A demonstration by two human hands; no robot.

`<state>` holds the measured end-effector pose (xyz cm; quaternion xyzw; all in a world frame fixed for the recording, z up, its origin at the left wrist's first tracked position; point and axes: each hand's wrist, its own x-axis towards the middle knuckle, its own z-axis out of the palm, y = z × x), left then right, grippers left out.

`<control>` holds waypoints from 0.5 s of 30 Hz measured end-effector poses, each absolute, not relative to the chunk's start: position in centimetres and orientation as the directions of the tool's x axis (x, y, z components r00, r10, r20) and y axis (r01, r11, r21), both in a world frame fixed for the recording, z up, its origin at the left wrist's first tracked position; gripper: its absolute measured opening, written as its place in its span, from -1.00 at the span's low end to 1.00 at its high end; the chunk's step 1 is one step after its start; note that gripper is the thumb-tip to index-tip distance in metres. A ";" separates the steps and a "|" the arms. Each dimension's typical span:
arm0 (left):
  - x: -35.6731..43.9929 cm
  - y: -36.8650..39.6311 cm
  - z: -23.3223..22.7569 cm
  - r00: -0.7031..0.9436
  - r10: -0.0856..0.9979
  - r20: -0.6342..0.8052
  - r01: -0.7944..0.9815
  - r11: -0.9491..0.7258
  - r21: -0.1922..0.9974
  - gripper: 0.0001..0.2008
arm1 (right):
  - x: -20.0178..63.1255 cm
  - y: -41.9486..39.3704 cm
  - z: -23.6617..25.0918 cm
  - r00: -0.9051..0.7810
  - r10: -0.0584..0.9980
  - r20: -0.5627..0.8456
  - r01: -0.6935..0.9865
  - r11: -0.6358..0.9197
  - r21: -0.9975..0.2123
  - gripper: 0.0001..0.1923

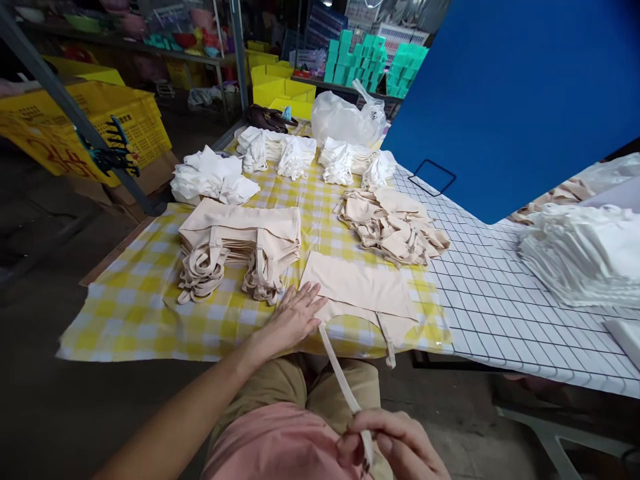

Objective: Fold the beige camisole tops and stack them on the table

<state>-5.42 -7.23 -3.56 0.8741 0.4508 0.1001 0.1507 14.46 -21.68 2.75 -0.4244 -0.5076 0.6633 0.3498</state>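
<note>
Right hand (395,445) pinches flat strap (340,373) — beige garment (360,287).

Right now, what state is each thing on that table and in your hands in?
Left hand: flat, pressing the beige garment.
Right hand: pinching the strap, pulled taut.
Beige garment: spread flat.
Beige stack: folded, neat.
Beige pile: loose, jumbled.
Plastic bag: crumpled.

Left hand (295,315) extended forward, palm down, fingers (307,293) flat and slightly spread. Right hand (395,443) drawn in low, fingers (363,448) curled, pinched shut. Left forearm bare, straight.
</note>
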 end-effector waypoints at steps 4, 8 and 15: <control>-5.5 -7.3 -3.6 0.577 0.814 0.069 0.757 -0.564 0.331 -0.57 | 14.4 -19.3 3.7 -0.346 0.903 -0.256 -0.108 -0.309 -0.945 -0.77; -5.6 -7.3 -3.9 0.581 0.810 0.080 0.757 -0.574 0.313 -0.57 | 14.4 -17.2 5.1 -0.241 0.969 -0.051 0.057 -0.038 -0.998 -0.84; -5.0 -8.2 -0.8 0.552 0.821 0.148 0.699 -0.552 0.455 -0.68 | 13.1 -14.1 6.2 -0.089 0.988 0.130 0.383 0.154 -0.911 -0.64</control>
